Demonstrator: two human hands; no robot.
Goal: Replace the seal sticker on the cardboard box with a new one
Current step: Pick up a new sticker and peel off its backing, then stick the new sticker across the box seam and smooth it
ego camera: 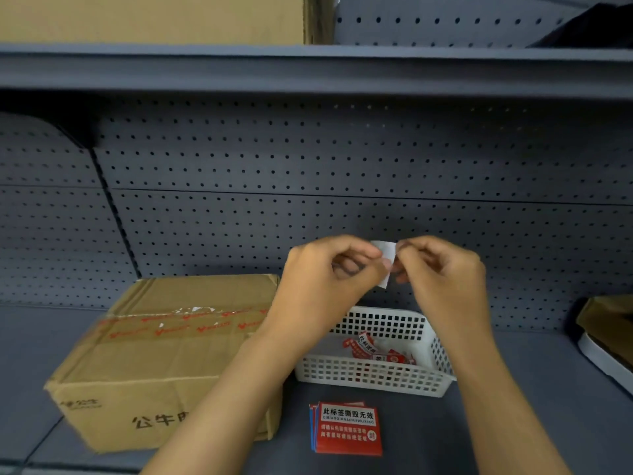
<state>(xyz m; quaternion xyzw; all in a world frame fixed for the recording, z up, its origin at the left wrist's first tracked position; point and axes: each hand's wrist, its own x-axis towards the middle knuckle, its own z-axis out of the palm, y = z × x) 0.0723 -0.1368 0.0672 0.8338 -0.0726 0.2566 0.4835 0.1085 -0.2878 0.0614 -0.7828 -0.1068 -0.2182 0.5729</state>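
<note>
A brown cardboard box (164, 358) sits on the grey shelf at the left, its top seam covered by clear tape with red print and some white residue. My left hand (329, 269) and my right hand (442, 265) are raised together above the white basket. Both pinch a small white sticker piece (387, 255) between their fingertips; its printed face is hidden from me. A stack of red seal stickers (347, 428) lies on the shelf in front of the basket.
A white perforated plastic basket (373, 377) holds crumpled red sticker scraps (371, 349). The pegboard back wall stands right behind. Another box and a white object (606, 341) sit at the right edge. An upper shelf carries a large carton.
</note>
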